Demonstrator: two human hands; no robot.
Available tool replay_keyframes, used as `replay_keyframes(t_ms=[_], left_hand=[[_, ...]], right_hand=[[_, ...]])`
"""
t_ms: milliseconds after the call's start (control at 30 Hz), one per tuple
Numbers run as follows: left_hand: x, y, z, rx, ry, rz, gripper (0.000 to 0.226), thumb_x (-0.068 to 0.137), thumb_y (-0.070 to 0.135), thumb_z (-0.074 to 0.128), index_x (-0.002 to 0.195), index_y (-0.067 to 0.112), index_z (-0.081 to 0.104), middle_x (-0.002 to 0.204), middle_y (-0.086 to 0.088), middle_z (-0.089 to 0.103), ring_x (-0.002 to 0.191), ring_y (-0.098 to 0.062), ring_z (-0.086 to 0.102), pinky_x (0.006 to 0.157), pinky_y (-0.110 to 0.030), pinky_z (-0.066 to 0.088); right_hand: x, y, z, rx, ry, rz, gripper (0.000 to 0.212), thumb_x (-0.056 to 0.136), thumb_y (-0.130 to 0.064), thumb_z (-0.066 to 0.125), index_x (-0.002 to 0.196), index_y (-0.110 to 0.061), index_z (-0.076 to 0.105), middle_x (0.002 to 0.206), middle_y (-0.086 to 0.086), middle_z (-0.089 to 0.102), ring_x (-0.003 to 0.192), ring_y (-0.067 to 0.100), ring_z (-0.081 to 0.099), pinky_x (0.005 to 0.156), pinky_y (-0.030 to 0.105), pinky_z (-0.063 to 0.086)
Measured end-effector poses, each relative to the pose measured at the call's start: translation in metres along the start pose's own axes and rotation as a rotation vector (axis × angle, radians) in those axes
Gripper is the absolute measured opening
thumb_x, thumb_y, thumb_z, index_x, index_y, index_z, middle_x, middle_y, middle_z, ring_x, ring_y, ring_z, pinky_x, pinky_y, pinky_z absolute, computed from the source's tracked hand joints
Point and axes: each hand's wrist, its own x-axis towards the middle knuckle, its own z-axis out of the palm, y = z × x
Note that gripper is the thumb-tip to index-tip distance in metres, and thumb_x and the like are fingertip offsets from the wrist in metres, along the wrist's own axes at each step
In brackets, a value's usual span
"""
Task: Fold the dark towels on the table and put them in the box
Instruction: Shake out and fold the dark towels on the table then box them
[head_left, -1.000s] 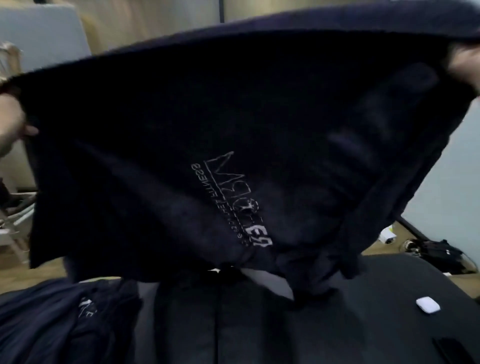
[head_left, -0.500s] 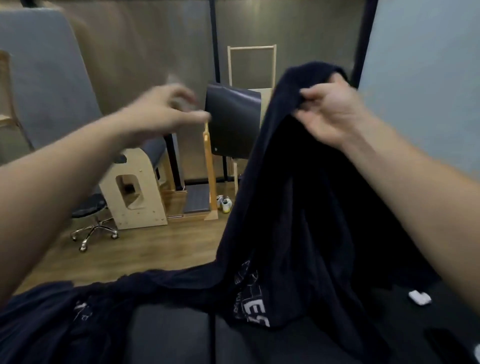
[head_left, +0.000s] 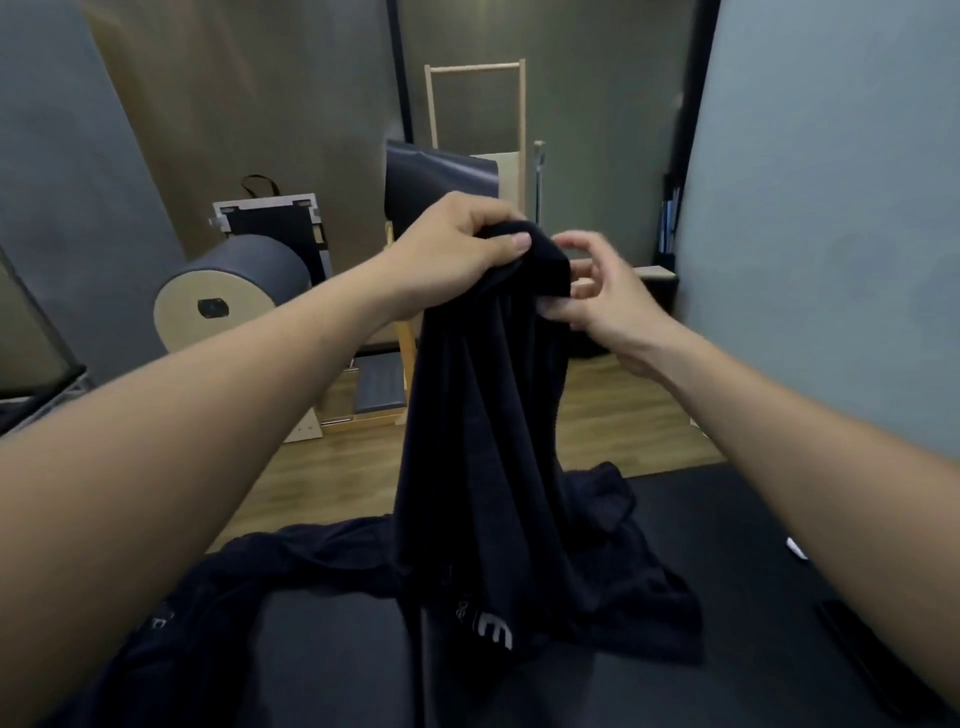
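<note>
Down and left of the left hand (head_left: 457, 254), a second towel (head_left: 234, 587) lies crumpled on the dark table (head_left: 332, 670), its far edge trailing toward the one being worked. That hand is closed over the top of the held towel (head_left: 483, 467), thumb pressed flat on the bunched edge, with the cloth gathered into a narrow column falling straight below it. The lower end pools on the table beneath both hands, where a bit of white lettering shows.

Just right of the left hand, the right hand (head_left: 597, 301) is half curled, fingers loosely bent against the side of the same top edge; it touches the cloth, but I cannot tell whether it truly pinches it. Lower right of that hand, at the table's edge, sits a small white object (head_left: 797, 548), too cut off to name. No box is in view.

The risk, as I judge it, lies in the bunching: with the corners gathered together, the fold may start skewed or trap a crease. If the right hand has no real hold, its side could slip. The pooled hem also lies close to the second towel and might drag it along.
</note>
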Motion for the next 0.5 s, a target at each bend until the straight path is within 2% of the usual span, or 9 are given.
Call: replay_keyframes(t_ms=[67, 133, 200, 267, 300, 333, 400, 467, 500], left_hand=[[-0.006, 0.014, -0.006, -0.063, 0.000, 0.044, 0.016, 0.099, 0.012, 0.055, 0.102, 0.008, 0.069, 0.093, -0.005, 0.067, 0.086, -0.008, 0.061, 0.082, -0.022, 0.048], [-0.013, 0.028, -0.015, -0.123, 0.007, 0.107, 0.014, 0.098, 0.007, 0.053, 0.100, 0.011, 0.066, 0.089, 0.001, 0.064, 0.084, -0.004, 0.059, 0.080, -0.018, 0.047], [-0.024, 0.041, -0.030, -0.194, 0.035, 0.179, 0.016, 0.097, 0.006, 0.051, 0.098, 0.015, 0.063, 0.087, 0.008, 0.064, 0.084, -0.002, 0.059, 0.082, -0.019, 0.047], [-0.036, 0.044, -0.055, -0.229, 0.127, 0.203, 0.021, 0.097, 0.007, 0.050, 0.096, 0.023, 0.064, 0.086, 0.015, 0.066, 0.085, -0.003, 0.059, 0.082, -0.021, 0.047], [-0.044, 0.039, -0.070, -0.218, 0.231, 0.186, 0.025, 0.097, 0.010, 0.051, 0.094, 0.029, 0.066, 0.085, 0.017, 0.067, 0.085, -0.004, 0.059, 0.082, -0.023, 0.047], [-0.053, 0.026, -0.091, -0.200, 0.370, 0.146, 0.025, 0.096, 0.014, 0.053, 0.091, 0.032, 0.069, 0.085, 0.018, 0.067, 0.085, -0.005, 0.059, 0.082, -0.024, 0.047], [-0.077, -0.029, -0.145, -0.153, 0.670, -0.045, 0.015, 0.091, 0.028, 0.059, 0.089, 0.034, 0.072, 0.086, 0.016, 0.068, 0.086, -0.008, 0.060, 0.084, -0.029, 0.050], [-0.111, -0.084, -0.184, 0.015, 0.860, -0.323, 0.018, 0.085, 0.038, 0.064, 0.097, 0.027, 0.071, 0.093, 0.005, 0.070, 0.088, -0.013, 0.064, 0.088, -0.037, 0.056], [-0.125, -0.100, -0.189, 0.106, 0.913, -0.425, 0.015, 0.084, 0.034, 0.063, 0.096, 0.027, 0.069, 0.092, 0.005, 0.068, 0.085, -0.011, 0.063, 0.086, -0.037, 0.056]], right_hand=[[-0.003, 0.009, 0.009, -0.132, -0.097, -0.029, 0.027, 0.080, 0.000, 0.077, 0.096, -0.021, 0.069, 0.097, 0.003, 0.069, 0.085, 0.009, 0.064, 0.071, 0.022, 0.052], [-0.007, 0.021, 0.021, -0.309, -0.112, -0.068, 0.013, 0.082, 0.008, 0.067, 0.078, -0.005, 0.068, 0.080, -0.001, 0.067, 0.075, 0.005, 0.057, 0.067, 0.026, 0.049], [-0.010, 0.035, 0.027, -0.509, -0.096, -0.061, 0.025, 0.084, 0.004, 0.061, 0.065, -0.011, 0.058, 0.067, -0.004, 0.060, 0.067, 0.002, 0.050, 0.060, 0.023, 0.041], [-0.014, 0.056, 0.021, -0.656, -0.061, 0.039, 0.030, 0.084, 0.003, 0.058, 0.065, -0.020, 0.052, 0.072, 0.004, 0.063, 0.075, 0.016, 0.060, 0.061, 0.023, 0.037], [-0.015, 0.069, 0.015, -0.707, -0.042, 0.109, 0.031, 0.083, 0.004, 0.054, 0.067, -0.023, 0.055, 0.078, 0.009, 0.065, 0.084, 0.025, 0.064, 0.065, 0.024, 0.037], [-0.017, 0.080, 0.006, -0.739, -0.024, 0.184, 0.032, 0.082, 0.004, 0.051, 0.069, -0.024, 0.060, 0.082, 0.011, 0.066, 0.091, 0.030, 0.065, 0.069, 0.025, 0.039], [-0.022, 0.095, -0.015, -0.792, 0.006, 0.300, 0.032, 0.082, 0.003, 0.052, 0.078, -0.024, 0.069, 0.085, 0.012, 0.068, 0.097, 0.034, 0.065, 0.072, 0.027, 0.041], [-0.023, 0.097, -0.036, -0.837, 0.040, 0.334, 0.029, 0.086, 0.000, 0.056, 0.078, -0.025, 0.068, 0.084, 0.011, 0.067, 0.097, 0.034, 0.065, 0.071, 0.026, 0.038], [-0.020, 0.094, -0.042, -0.824, 0.083, 0.316, 0.028, 0.087, -0.001, 0.055, 0.081, -0.024, 0.070, 0.086, 0.012, 0.069, 0.099, 0.034, 0.065, 0.072, 0.025, 0.037]])
